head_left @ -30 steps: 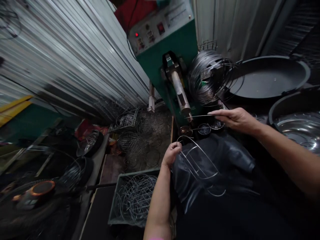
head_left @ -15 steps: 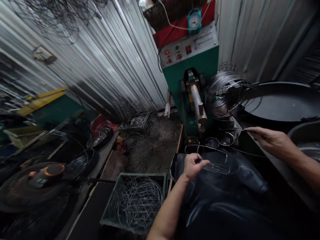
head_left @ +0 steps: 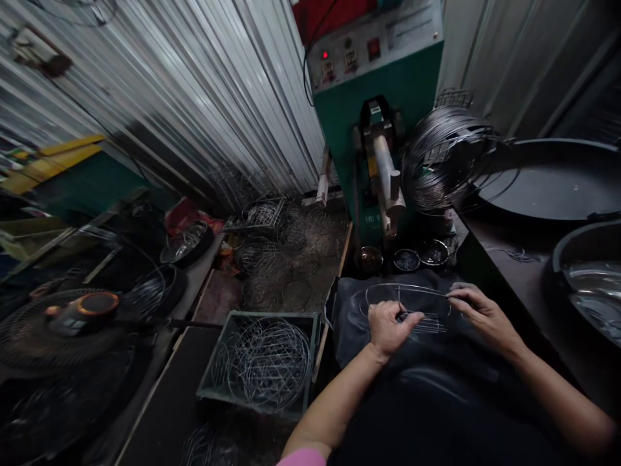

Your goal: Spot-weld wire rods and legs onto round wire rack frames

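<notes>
A round wire rack (head_left: 410, 285), a thin metal ring with several parallel rods, is held above my dark apron (head_left: 354, 330). My left hand (head_left: 388, 329) is closed on the left part of this rack, thumb pointing right. At the ring's right side, the fingertips of my right hand (head_left: 482, 314) pinch the wire. Ahead of my hands stands a green machine (head_left: 334, 136) with a thick metal arm (head_left: 385, 168) reaching out over small bowls. Whether a loose wire end lies under my right fingertips is too fine to see.
Left of my knees sits a green crate (head_left: 259, 404) full of wire racks. A coil of wire (head_left: 436, 162) hangs right of the machine, beside large dark pans (head_left: 548, 188). At far left is a fan (head_left: 82, 314). More wire pieces lie on the floor.
My right hand has come in from the far right, where it held a wire out, to the ring's right side. My left hand keeps its grip. The view has tilted downward.
</notes>
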`<state>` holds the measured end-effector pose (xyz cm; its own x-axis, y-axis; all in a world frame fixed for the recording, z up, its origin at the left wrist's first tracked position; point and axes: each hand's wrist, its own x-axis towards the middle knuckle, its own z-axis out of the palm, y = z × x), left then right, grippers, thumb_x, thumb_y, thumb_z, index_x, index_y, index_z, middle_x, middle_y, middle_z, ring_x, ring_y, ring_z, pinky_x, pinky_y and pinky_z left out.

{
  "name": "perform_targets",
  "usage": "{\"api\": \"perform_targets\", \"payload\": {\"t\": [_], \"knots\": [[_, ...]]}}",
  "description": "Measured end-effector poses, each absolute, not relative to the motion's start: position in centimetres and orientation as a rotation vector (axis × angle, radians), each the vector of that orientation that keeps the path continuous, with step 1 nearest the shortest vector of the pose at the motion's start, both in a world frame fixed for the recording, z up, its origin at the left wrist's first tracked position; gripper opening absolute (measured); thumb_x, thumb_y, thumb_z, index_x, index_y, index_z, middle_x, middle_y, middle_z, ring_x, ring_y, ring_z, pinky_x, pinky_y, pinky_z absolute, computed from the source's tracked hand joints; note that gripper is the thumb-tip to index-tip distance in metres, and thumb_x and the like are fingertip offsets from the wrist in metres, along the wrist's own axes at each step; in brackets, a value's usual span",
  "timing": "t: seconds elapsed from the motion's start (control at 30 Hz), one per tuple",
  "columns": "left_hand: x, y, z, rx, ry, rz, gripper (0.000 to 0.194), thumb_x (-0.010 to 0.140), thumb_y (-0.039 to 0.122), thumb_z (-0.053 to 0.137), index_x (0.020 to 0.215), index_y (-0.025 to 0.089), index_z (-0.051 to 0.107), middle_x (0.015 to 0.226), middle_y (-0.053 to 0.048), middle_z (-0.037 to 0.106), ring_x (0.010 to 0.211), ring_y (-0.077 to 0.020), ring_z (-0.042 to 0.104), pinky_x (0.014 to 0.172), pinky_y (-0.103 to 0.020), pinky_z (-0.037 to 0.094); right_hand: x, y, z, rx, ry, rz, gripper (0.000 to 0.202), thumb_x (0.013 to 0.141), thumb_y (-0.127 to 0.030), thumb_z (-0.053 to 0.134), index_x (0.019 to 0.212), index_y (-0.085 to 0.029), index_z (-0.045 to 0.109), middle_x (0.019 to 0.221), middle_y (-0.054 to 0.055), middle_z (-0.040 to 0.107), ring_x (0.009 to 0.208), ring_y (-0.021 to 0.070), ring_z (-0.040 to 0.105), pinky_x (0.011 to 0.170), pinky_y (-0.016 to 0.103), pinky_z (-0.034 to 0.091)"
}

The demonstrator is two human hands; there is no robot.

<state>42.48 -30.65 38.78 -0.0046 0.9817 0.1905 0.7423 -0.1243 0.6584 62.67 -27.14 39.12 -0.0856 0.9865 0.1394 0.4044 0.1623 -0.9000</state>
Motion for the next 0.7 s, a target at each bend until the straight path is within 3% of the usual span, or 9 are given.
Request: {"api": "perform_targets", "payload": {"t": [0.23, 0.47, 0.7], "knots": [[41.2, -32.1, 38.9, 1.912, 1.695, 1.004, 0.025, 0.073, 0.042, 0.065, 0.083, 0.02, 0.065, 0.083, -0.003, 0.066, 0.085, -0.0177, 0.059, 0.081, -0.033, 0.041, 61.7, -27.0, 38.7, -1.304, -1.647, 0.945, 0.039, 0.072, -0.061, 0.056, 0.076, -0.023, 0.064, 0.091, 0.006, 0.062, 0.092, 0.0243, 0.059, 0.086, 0.037, 0.046], [35.7, -30.5, 40.8, 1.96, 1.735, 1.296, 0.026, 0.08, 0.026, 0.056, 0.105, 0.017, 0.059, 0.104, -0.009, 0.063, 0.103, -0.0202, 0.055, 0.092, -0.039, 0.043, 62.0, -26.7, 38.0, -1.299, -1.64, 0.991, 0.033, 0.072, -0.057, 0.06, 0.078, -0.025, 0.064, 0.095, 0.008, 0.062, 0.094, 0.0254, 0.059, 0.089, 0.036, 0.045], [34.8, -26.7, 38.4, 2.075, 1.282, 1.252, 0.014, 0.086, 0.022, 0.049, 0.087, 0.019, 0.062, 0.086, -0.005, 0.067, 0.084, -0.0139, 0.062, 0.078, -0.03, 0.051, 61.9, -27.0, 38.4, -1.344, -1.691, 0.947, 0.035, 0.075, -0.057, 0.056, 0.076, -0.023, 0.064, 0.096, 0.005, 0.062, 0.095, 0.0253, 0.059, 0.089, 0.039, 0.046]]}}
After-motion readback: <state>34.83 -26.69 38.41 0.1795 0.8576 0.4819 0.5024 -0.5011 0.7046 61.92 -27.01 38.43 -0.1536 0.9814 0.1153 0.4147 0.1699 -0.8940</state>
